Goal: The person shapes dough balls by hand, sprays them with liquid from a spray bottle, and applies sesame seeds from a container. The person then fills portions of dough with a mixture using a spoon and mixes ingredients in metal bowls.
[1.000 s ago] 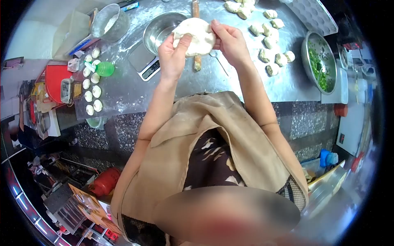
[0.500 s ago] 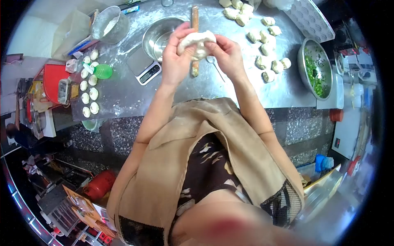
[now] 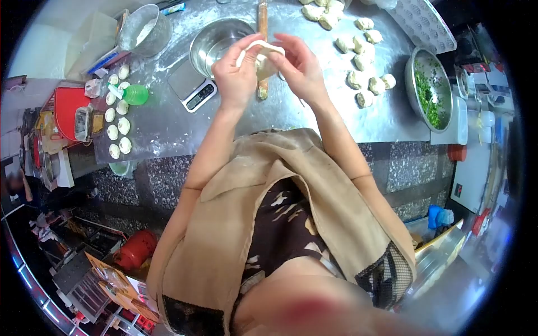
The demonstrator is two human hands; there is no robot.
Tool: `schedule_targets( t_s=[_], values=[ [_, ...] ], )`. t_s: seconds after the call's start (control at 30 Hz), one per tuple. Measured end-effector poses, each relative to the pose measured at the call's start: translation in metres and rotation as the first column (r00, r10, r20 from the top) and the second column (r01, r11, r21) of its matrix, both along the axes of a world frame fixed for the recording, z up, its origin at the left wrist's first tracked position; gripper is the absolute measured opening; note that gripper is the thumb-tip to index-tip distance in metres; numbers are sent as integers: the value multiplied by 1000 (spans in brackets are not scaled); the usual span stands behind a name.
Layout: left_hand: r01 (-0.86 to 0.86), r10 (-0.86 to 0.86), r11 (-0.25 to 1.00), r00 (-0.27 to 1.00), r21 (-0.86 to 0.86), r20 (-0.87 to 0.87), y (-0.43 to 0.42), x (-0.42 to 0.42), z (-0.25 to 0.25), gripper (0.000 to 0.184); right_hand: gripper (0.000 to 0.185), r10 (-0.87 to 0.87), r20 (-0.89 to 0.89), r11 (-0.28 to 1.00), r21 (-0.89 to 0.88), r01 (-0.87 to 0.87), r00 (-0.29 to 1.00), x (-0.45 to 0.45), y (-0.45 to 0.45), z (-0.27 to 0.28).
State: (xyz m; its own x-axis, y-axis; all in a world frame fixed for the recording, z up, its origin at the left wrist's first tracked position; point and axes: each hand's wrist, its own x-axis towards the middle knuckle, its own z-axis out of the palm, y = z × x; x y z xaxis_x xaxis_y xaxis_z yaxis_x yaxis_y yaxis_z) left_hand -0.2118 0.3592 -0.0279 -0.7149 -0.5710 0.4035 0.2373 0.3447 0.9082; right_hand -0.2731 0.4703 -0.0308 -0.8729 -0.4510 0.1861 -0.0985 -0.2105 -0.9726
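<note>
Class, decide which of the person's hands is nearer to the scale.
Left: the left hand appears just right of the scale, while the right hand is farther over, beyond the rolling pin.

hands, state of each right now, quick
Left hand: closed on the dough, holding it up.
Right hand: at the dough's other side; whether it grips or just steadies can't be told.

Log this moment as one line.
left hand: holding dough; right hand: holding dough; dough: above table; rolling pin: on table
</note>
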Motion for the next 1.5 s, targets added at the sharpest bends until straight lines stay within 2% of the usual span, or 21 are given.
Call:
schedule_targets(
  t_s=[0.07, 0.13, 0.2, 0.27, 0.33, 0.37, 0.43, 0.5, 0.6, 0.7, 0.77, 0.83, 0.87, 0.97, 1.03, 1.17, 1.23, 1.27, 1.33, 1.37, 1.5],
  values=[
    [28, -11, 990, 992, 135, -125, -1, -2, -5, 18, 21, 32, 73, 999, 13, -33, 997, -5, 3, 3],
    [22, 38, 960, 977, 281, -208, 18, -6, 15, 17, 27, 184, -203, 936, 333, -109, 962, -17, 12, -3],
    [33, 96, 907, 955, 419, -281, 16, -6, 17, 17, 27, 158, -322, 928, 372, -28, 933, -21, 15, 2],
    [135, -133, 991, 978, -4, 163, -8, 6, 2, 22, 27, 145, -437, 914, 402, 49, 888, -19, 15, 4],
    [118, -139, 986, 972, 119, 187, -9, 7, -3, 25, 22, 107, -172, 986, 146, -82, 979, -17, 8, 2],
    [130, -143, 975, 988, 179, 63, -9, 5, -8, 23, 22, 108, -174, 986, 145, -83, 979, -18, 7, 3],
    [151, -141, 959, 988, 239, -58, -2, 5, 1, 23, 20, 141, -260, 940, 339, -46, 955, -18, 9, 5],
    [90, -93, 996, 988, 26, 121, 3, 8, 10, 21, 20, 138, -480, 920, 385, 67, 866, -18, 8, 5],
    [230, -256, 962, 947, 147, 194, -17, 8, -3, 28, 20, 123, -333, 946, 323, -10, 935, -12, 6, 9],
    [190, -198, 951, 980, 243, 9, -14, 2, -8, 28, 20, 203, -101, 960, 217, -177, 974, -17, 3, 2],
    [199, -169, 913, 979, 356, -113, -13, 1, -12, 26, 20, 205, -201, 931, 342, -128, 958, -20, 7, 2],
    [194, -227, 951, 967, 242, 116, -19, 5, -14, 27, 21, 213, -407, 910, 413, -29, 888, -21, 7, 0],
    [199, -238, 963, 944, 181, 228, -21, 6, -15, 27, 21, 215, -408, 910, 414, -30, 887, -20, 6, -2],
    [160, -187, 959, 977, 236, 101, -16, 3, -21, 25, 22, 198, -252, 951, 285, -123, 947, -22, 2, -7],
    [145, -155, 954, 988, 264, 16, -13, 3, -17, 25, 20, 235, -174, 897, 417, -144, 956, -23, 5, -8],
    [136, -169, 959, 978, 248, 119, -11, 5, -15, 28, 23, 298, -233, 800, 590, -109, 926, -18, 9, -2],
    [173, -197, 906, 980, 387, 22, -12, 2, -17, 31, 20, 131, -168, 979, 175, -101, 977, -15, 1, -16],
    [173, -197, 907, 980, 385, 23, -12, 2, -18, 31, 20, 131, -168, 980, 173, -101, 977, -16, 1, -21],
    [282, -261, 617, 954, 735, -147, -6, 2, -8, 34, 18, 156, -174, 926, 367, -83, 972, -16, 0, -19],
    [265, -251, 622, 959, 737, -133, -5, 0, -15, 34, 18, 151, -207, 865, 501, -28, 967, -14, 2, -18],
    [122, -138, 722, 990, 681, -31, -13, -1, -62, 28, 22, 61, -211, 907, 419, 34, 976, -2, -5, -34]
  ],
)
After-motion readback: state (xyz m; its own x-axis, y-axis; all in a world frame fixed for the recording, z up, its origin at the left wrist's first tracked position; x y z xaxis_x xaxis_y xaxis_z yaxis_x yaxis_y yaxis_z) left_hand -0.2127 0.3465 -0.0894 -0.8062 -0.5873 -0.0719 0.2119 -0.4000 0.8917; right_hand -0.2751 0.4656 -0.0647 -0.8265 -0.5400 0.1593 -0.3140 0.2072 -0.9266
